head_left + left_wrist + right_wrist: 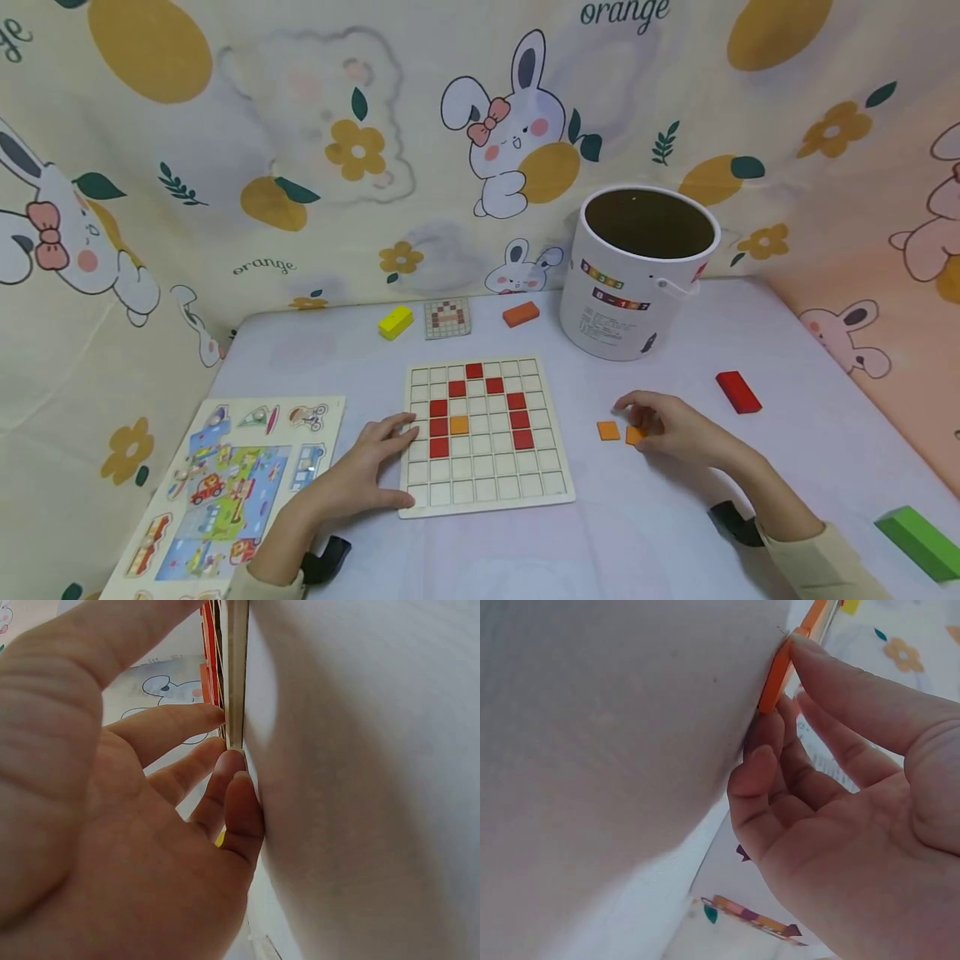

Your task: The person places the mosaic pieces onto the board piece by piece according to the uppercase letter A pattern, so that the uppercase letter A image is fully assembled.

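Note:
A cream grid board [487,493] lies on the table with red square tiles [438,427] in an arch-like outline and one orange tile [459,425] inside it. My left hand [360,471] rests along the board's left edge, thumb and fingers spread and fingertips touching the rim. To the right of the board, my right hand [678,429] pinches a small orange square tile [775,679] between thumb and fingers, low by the tabletop. Another loose orange tile [608,431] lies just left of it.
A white bucket [600,312] stands at the back right. Behind the board are a yellow block [395,322], a small pattern card [447,331] and an orange block [521,314]. Red [738,392] and green [921,542] blocks lie rightward; a picture puzzle [330,408] lies left.

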{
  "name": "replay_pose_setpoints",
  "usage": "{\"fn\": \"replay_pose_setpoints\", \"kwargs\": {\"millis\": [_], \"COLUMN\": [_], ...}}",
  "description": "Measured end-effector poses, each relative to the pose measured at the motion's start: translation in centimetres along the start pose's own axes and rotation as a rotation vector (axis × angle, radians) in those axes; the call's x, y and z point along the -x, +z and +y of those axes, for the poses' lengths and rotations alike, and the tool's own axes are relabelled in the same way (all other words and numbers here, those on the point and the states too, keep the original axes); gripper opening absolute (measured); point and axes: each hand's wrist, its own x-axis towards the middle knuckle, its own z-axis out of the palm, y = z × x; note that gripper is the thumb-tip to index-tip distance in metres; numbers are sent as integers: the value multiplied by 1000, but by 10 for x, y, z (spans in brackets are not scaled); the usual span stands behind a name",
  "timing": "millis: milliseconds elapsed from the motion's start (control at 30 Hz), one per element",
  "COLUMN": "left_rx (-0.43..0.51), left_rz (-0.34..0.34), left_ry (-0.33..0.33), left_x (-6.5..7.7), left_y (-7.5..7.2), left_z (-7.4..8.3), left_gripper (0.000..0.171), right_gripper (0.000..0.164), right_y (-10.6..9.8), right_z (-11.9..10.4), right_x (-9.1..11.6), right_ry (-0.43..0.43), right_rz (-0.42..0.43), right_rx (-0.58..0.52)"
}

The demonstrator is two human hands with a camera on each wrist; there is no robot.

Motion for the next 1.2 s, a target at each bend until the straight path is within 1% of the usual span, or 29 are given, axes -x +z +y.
{"fn": "replay_pose_setpoints", "kwargs": {"millis": [133, 233, 400, 500, 600, 700, 800, 933, 1033, 1100, 1200], "left_rx": [-4, -3, -3, -3, -3, -5, -5, -1, 4, 10, 16], "left_rz": [-2, -5, -4, -5, -9, -11, -10, -8, -5, -3, -7], "left_ry": [4, -2, -5, -2, -2, -4, -4, 1, -1, -5, -11], "left_x": [-1, -1, -1, -1, -2, -1, 0, 0, 0, 0, 0], "left_y": [0, 0, 0, 0, 0, 0, -1, -1, 0, 0, -1], "left_z": [0, 0, 0, 1, 1, 2, 1, 1, 1, 1, 1], "left_gripper": [96, 96, 96, 97, 96, 96, 96, 95, 93, 92, 90], "right_gripper": [36, 36, 37, 29, 21, 17, 17, 17, 16, 17, 19], "right_y": [0, 0, 1, -1, -2, 0, 10, 34, 55, 67, 82], "right_z": [-1, -1, -1, -2, -8, -21, -41, -68, -87, -99, -113], "right_x": [1, 1, 1, 0, -5, -19, -43, -81, -104, -115, -124], "right_ry": [-17, -23, -8, -16, -52, -89, -123, -193, -255, -274, -278], "right_rz": [1, 6, 6, -8, -24, -45, -70, -127, -183, -210, -232], "right_rx": [20, 23, 21, 21, 0, -35, -54, -56, -42, -20, 21]}}
